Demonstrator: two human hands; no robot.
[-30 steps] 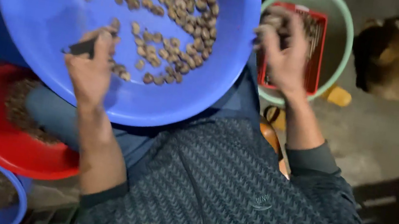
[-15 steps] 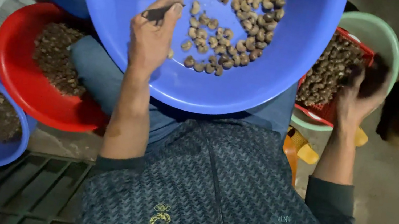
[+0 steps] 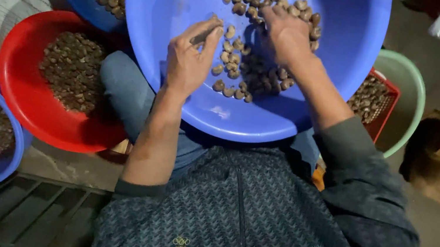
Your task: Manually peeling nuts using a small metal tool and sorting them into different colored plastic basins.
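Nuts (image 3: 255,58) in lap basin (image 3: 336,71); bowls (image 3: 20,108) left, crate (image 3: 375,105) right.

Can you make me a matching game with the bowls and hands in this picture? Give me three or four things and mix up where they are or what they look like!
Things:
1. left hand
2. right hand
3. red bowl
4. red basket

Clues:
A. inside the pale green bowl, full of nuts
B. pinches a thin dark tool
C. rests on the nuts in the big blue bowl
D. sits beside the person's knee, holding small brown bits

Pairs: 1-B, 2-C, 3-D, 4-A
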